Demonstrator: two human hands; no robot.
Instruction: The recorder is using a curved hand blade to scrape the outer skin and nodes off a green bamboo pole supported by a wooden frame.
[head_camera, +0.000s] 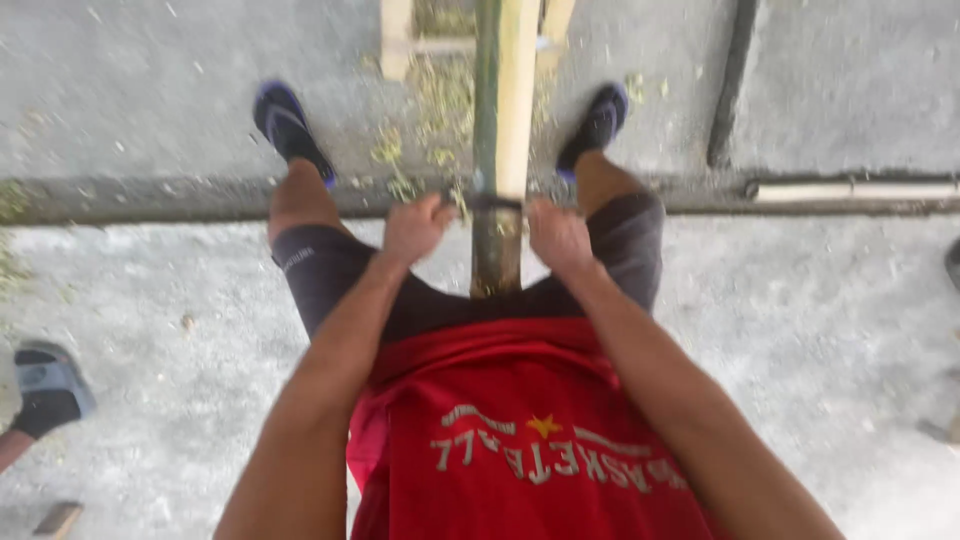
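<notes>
A long bamboo pole runs away from me between my legs, green on its left side and pale, stripped yellow on its right. Across the pole lies a dark drawknife-like blade. My left hand is closed on the blade's left end and my right hand is closed on its right end, one hand on each side of the pole. I wear a red shirt and dark shorts. My feet in dark sandals stand on either side of the pole.
Green and yellow shavings litter the concrete floor beside the pole. A wooden frame holds the pole's far end. Another person's sandalled foot is at the left edge. A pale pipe lies along a floor step at right.
</notes>
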